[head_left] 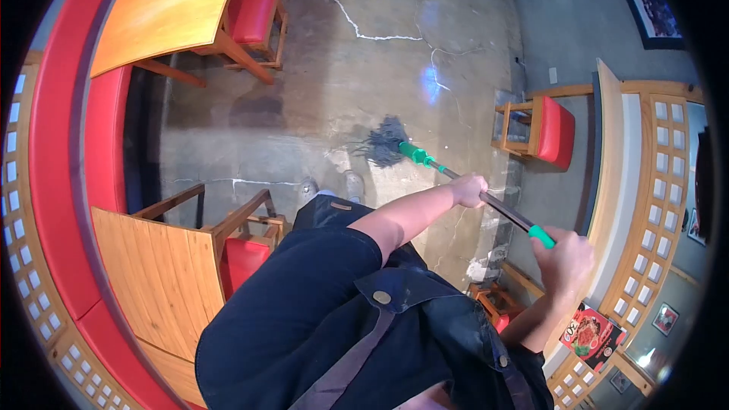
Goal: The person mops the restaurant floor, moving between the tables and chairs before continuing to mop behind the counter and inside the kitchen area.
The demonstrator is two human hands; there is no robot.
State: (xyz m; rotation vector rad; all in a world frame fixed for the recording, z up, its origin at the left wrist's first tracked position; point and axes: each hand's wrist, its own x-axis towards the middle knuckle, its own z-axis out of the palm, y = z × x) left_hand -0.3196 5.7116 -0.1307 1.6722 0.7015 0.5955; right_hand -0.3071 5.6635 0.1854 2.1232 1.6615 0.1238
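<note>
A mop with a dark, stringy head rests on the concrete floor near the middle of the view. Its green socket joins a metal handle that slants down to the right. My left hand is wrapped round the middle of this handle. Near the handle's upper end, beside a green grip, my right hand is closed on it. Below the mop head, my shoes show on the floor.
Wooden tables and a red bench line the left side. Red-seated chairs stand at the upper left, lower left and right. A ledge runs along the right wall.
</note>
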